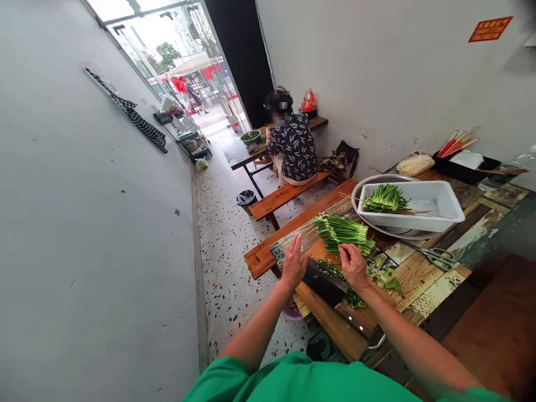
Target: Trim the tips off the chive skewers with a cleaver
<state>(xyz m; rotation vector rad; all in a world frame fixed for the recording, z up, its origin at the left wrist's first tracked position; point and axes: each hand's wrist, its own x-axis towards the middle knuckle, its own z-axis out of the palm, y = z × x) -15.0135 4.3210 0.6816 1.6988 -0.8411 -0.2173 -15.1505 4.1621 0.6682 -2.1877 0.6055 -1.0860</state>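
Observation:
A bundle of green chives (345, 231) lies on the wooden cutting board (329, 258), its stalks side by side. My right hand (354, 267) is at the near edge of the bundle with thumb and fingers pinched together; what sits between them is too small to make out. To the left of the chives, my left hand (294, 263) is raised, fingers stretched out and nothing in it. A cleaver (321, 282) with a dark, wide blade rests on the board below both hands. Chopped green bits (355, 300) lie beside the blade.
A white tray (435, 222) with skewered chives (386, 198) sits in a metal basin (357, 187). Scissors (439, 258) and leafy trimmings (383, 273) lie nearby. Behind stands a black box (450, 167) with red-ended sticks. Another person (295, 148) sits at the far table.

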